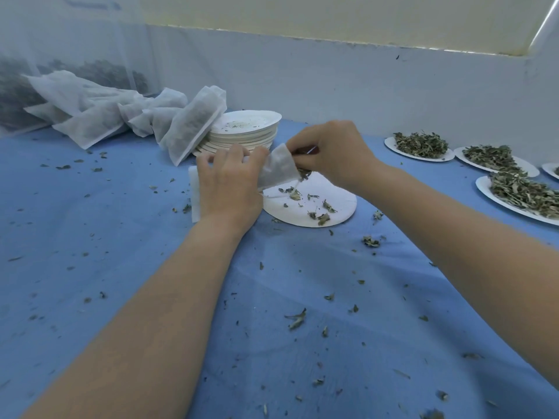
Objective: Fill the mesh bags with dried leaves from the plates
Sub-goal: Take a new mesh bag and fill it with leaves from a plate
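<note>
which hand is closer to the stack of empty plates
Left. The left hand sits just in front of the stack of empty plates; the right hand is off to its right.

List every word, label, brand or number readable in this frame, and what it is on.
None: no readable text anywhere in this view.
Mesh bag held in both hands: plain white, no print.
Paper plates, the stack and the near one: blank.
Filled bags at the back: no labels visible.
Blue cloth: unmarked.

Both forearms outstretched, left hand [228, 184] and right hand [332, 152] curled, pinching.
</note>
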